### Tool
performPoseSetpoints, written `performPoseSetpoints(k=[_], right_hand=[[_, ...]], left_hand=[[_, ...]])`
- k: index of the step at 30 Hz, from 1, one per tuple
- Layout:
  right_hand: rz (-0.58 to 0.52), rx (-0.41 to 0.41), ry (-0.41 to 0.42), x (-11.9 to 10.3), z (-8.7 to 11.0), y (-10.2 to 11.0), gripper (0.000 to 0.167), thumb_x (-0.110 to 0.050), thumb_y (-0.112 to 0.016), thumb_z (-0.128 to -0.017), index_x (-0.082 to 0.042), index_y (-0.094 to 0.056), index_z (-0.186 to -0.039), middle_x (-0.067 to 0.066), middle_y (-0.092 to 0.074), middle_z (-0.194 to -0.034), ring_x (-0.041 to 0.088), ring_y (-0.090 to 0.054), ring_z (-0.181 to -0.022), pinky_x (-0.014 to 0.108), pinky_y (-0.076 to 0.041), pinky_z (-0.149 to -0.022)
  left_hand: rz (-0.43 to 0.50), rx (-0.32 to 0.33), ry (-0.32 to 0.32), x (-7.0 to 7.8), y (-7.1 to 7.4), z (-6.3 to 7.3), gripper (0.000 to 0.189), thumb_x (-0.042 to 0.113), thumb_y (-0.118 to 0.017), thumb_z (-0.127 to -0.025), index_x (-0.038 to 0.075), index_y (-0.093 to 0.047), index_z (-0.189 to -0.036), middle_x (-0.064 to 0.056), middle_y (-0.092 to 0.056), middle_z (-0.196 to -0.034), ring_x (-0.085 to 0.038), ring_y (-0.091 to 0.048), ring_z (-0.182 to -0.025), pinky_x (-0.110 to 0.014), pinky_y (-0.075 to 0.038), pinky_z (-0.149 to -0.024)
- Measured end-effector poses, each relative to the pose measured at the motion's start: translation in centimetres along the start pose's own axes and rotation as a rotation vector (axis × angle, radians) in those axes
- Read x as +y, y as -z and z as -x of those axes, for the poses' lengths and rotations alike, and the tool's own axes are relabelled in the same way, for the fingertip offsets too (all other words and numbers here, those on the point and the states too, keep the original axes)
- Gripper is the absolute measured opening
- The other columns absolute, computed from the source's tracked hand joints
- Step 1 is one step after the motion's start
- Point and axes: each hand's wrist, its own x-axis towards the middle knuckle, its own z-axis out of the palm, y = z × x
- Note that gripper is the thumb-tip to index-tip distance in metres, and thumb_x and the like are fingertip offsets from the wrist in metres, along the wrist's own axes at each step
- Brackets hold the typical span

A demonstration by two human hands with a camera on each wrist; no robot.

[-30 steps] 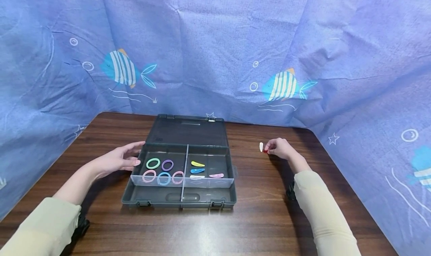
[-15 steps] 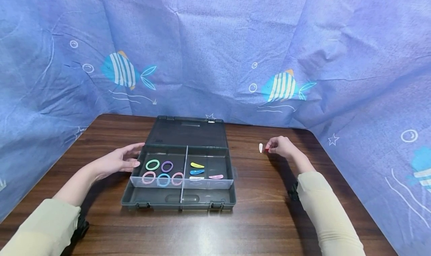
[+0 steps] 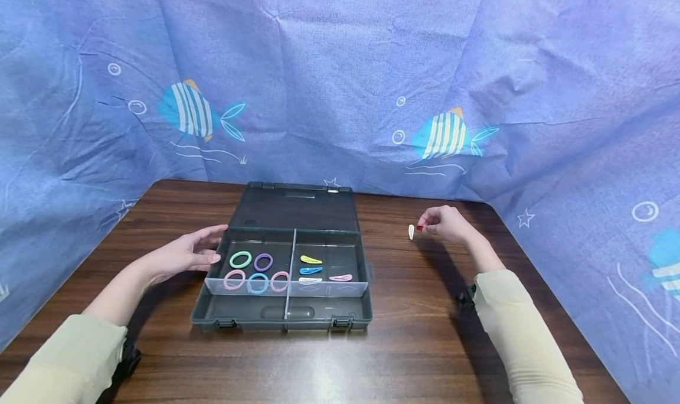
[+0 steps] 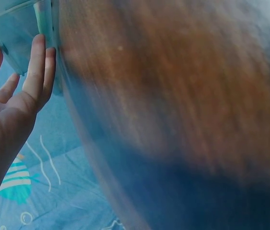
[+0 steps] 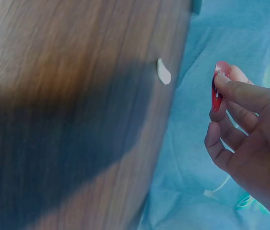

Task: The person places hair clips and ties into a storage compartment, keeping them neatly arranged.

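Observation:
Between thumb and fingertips, my right hand (image 3: 446,223) pinches a red snap hair clip (image 5: 219,87) above the table. A white hair clip (image 3: 411,232) lies on the wood just left of that hand. My left hand (image 3: 183,251) touches the left side of the open grey organizer box (image 3: 281,326) with its fingers extended. Inside the box, the back left compartment has several hair ties, among them a green hair tie (image 3: 241,259) and a purple hair tie (image 3: 262,262). Yellow (image 3: 310,259), blue, white and pink hair clips lie in the back right compartment.
The box's lid (image 3: 298,206) lies folded back toward the far edge of the brown wooden table (image 3: 329,368). Clear dividers (image 3: 329,289) split the box into compartments. A blue fish-print cloth (image 3: 340,85) hangs behind and beside the table.
My right hand has lifted slightly off the table with the red hair clip pinched in it. The left hand stays in place at the box's side.

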Motion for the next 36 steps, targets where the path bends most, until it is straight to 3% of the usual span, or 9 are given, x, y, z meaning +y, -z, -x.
performPoseSetpoints(k=[5,8,13,20,30,36], right_hand=[[0.015,0.03,0.044,-1.2,0.1,0.4,0.008,-0.001,-0.069,-0.08,-0.007,-0.069,-0.085,0.005,-0.069,-0.078,0.012,-0.055,-0.07,0.032,-0.042,-0.072],[0.007,0.052,0.063,-1.9,0.1,0.5,0.008,-0.001,-0.069,-0.08,-0.008,-0.069,-0.085,0.008,-0.07,-0.08,0.012,-0.056,-0.071,0.032,-0.043,-0.073],[0.001,0.083,0.096,-3.1,0.0,0.8,0.009,-0.004,-0.071,-0.081,-0.011,-0.069,-0.085,0.007,-0.07,-0.081,0.012,-0.059,-0.072,0.029,-0.044,-0.07],[-0.051,0.101,0.129,-5.2,0.2,1.0,0.009,-0.003,-0.07,-0.082,-0.01,-0.07,-0.088,0.01,-0.07,-0.083,0.025,-0.066,-0.077,0.025,-0.046,-0.065],[-0.126,0.165,0.201,-8.4,0.5,0.7,0.008,-0.008,-0.07,-0.083,-0.015,-0.071,-0.087,0.0,-0.069,-0.079,0.01,-0.06,-0.067,0.023,-0.047,-0.06],[-0.207,0.168,0.24,-10.0,0.5,0.3,0.006,-0.009,-0.071,-0.084,-0.014,-0.071,-0.088,0.004,-0.069,-0.08,0.014,-0.061,-0.068,0.021,-0.046,-0.06]], left_hand=[[0.001,0.006,0.009,-0.1,0.0,-0.2,0.075,0.011,-0.057,-0.094,0.007,-0.008,-0.152,-0.032,-0.021,-0.148,-0.042,-0.043,-0.126,-0.037,-0.051,-0.09],[-0.003,0.007,0.012,-0.1,-0.1,-0.2,0.075,0.012,-0.057,-0.094,0.007,-0.008,-0.152,-0.032,-0.021,-0.148,-0.042,-0.042,-0.126,-0.036,-0.051,-0.09],[0.001,-0.002,-0.005,0.1,-0.1,0.0,0.076,0.012,-0.057,-0.095,0.005,-0.007,-0.151,-0.033,-0.02,-0.148,-0.044,-0.041,-0.127,-0.038,-0.051,-0.09],[0.012,-0.005,0.0,0.2,-0.1,0.1,0.077,0.012,-0.057,-0.095,0.005,-0.006,-0.152,-0.032,-0.019,-0.149,-0.045,-0.039,-0.128,-0.039,-0.051,-0.091],[-0.012,0.0,0.011,-0.1,0.0,-0.3,0.075,0.012,-0.056,-0.095,0.006,-0.007,-0.152,-0.031,-0.02,-0.149,-0.044,-0.038,-0.129,-0.037,-0.051,-0.091],[-0.015,-0.002,0.002,-0.1,0.0,-0.2,0.076,0.013,-0.057,-0.095,0.006,-0.007,-0.152,-0.031,-0.02,-0.149,-0.042,-0.04,-0.128,-0.037,-0.051,-0.09]])
